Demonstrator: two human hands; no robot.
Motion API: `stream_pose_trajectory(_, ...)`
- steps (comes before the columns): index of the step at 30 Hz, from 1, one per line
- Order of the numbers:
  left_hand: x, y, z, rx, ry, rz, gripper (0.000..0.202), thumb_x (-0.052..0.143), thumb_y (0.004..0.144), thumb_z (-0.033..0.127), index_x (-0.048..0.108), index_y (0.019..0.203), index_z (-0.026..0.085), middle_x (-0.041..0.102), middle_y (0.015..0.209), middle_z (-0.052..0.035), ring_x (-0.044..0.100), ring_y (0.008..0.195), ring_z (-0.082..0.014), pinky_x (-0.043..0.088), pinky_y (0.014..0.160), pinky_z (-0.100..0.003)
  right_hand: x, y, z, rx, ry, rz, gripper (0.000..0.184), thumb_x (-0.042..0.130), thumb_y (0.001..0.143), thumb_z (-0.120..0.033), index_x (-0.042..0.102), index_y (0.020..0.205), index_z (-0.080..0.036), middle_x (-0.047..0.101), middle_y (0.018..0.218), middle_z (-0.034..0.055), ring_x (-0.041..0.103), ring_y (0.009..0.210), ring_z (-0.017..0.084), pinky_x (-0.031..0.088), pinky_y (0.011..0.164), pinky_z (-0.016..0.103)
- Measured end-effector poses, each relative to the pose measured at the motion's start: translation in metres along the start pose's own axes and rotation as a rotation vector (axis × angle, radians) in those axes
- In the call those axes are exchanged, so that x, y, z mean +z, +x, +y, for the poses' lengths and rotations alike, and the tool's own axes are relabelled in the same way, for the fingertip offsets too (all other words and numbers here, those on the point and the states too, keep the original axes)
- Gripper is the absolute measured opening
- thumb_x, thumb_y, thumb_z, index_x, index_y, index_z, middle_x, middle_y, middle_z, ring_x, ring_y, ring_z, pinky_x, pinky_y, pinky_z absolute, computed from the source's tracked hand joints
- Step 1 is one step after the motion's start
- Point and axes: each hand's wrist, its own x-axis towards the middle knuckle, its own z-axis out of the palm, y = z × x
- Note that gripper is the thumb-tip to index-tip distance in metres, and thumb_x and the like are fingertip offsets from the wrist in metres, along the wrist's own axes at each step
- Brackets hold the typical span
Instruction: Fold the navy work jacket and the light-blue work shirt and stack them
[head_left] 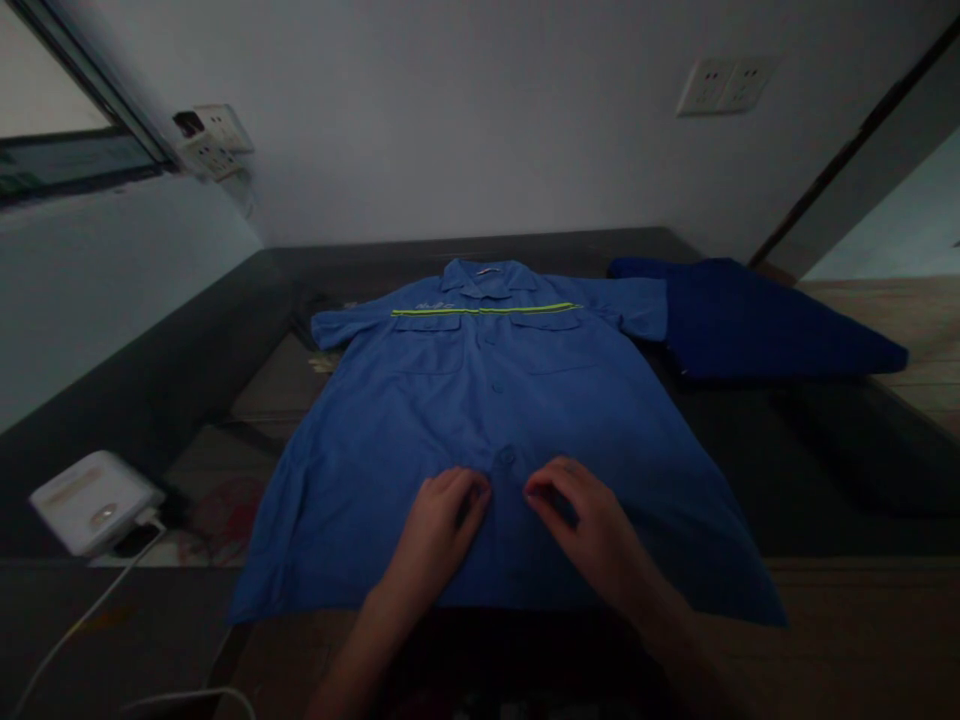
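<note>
A blue short-sleeved shirt (360, 480) lies spread out, front side up, with its collar away from me. It has a yellow-green stripe across the chest, two flap pockets and a button placket down the middle. My left hand (442, 520) is at the lower front, just left of the placket, thumb and fingertips pinched on the cloth. Mirroring it on the other side, my right hand (581, 515) also pinches the cloth. A button (506, 456) shows between and slightly beyond my fingertips.
A folded dark blue cloth (750, 320) lies right of the shirt's sleeve. At left sits a white box-shaped device (94, 500) with a white cable (97, 605). Sockets (724, 85) are on the wall behind, and a power adapter (210, 155) is plugged in at upper left.
</note>
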Motion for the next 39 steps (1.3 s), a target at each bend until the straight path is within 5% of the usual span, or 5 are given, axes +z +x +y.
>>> stream_pose_trajectory(6, -0.001, -0.03, -0.002, 0.054, -0.016, -0.052, 0.01, 0.054, 0.088, 0.015, 0.06, 0.094, 0.021, 0.064, 0.092, -0.0025, 0.059, 0.087, -0.019, 0.046, 0.079, -0.033, 0.0, -0.039, -0.009, -0.199, -0.074, -0.122, 0.008, 0.06, 0.085, -0.015, 0.059, 0.09, -0.021, 0.062, 0.084, 0.0025, 0.059, 0.082, 0.018, 0.049, 0.079, 0.033)
stream_pose_trajectory(13, 0.001, -0.035, -0.001, 0.08, -0.004, -0.076, 0.012, 0.053, 0.089, 0.014, 0.06, 0.096, 0.021, 0.063, 0.097, -0.0031, 0.058, 0.09, -0.0194, 0.048, 0.082, -0.036, 0.013, -0.047, -0.004, -0.185, -0.299, -0.286, 0.031, 0.073, 0.071, -0.014, 0.062, 0.099, -0.02, 0.063, 0.104, 0.0083, 0.058, 0.098, 0.027, 0.047, 0.092, 0.048)
stream_pose_trajectory(18, -0.002, -0.035, 0.006, 0.07, -0.082, -0.119, 0.01, 0.05, 0.091, 0.014, 0.058, 0.094, 0.019, 0.062, 0.094, -0.003, 0.059, 0.09, -0.0175, 0.048, 0.08, -0.032, 0.004, -0.04, -0.002, -0.099, -0.049, -0.223, 0.009, 0.055, 0.086, -0.013, 0.061, 0.088, -0.02, 0.064, 0.086, 0.0029, 0.06, 0.084, 0.017, 0.05, 0.08, 0.032)
stream_pose_trajectory(25, -0.002, -0.04, 0.017, 0.102, -0.041, -0.193, 0.017, 0.062, 0.084, 0.016, 0.057, 0.1, 0.02, 0.061, 0.097, -0.0039, 0.058, 0.092, -0.0199, 0.049, 0.08, -0.033, 0.0, -0.044, -0.003, 0.117, 0.011, 0.077, 0.01, 0.05, 0.09, -0.026, 0.056, 0.084, -0.02, 0.063, 0.072, 0.0005, 0.061, 0.065, 0.014, 0.048, 0.062, 0.023)
stream_pose_trajectory(39, 0.007, -0.031, 0.024, 0.233, 0.206, -0.269, 0.005, 0.061, 0.085, 0.019, 0.056, 0.088, 0.018, 0.06, 0.086, -0.003, 0.055, 0.081, -0.0208, 0.042, 0.069, -0.032, 0.001, -0.046, -0.002, 0.251, 0.067, 0.056, 0.012, 0.051, 0.09, -0.029, 0.057, 0.085, -0.02, 0.065, 0.071, 0.0006, 0.063, 0.064, 0.015, 0.048, 0.06, 0.023)
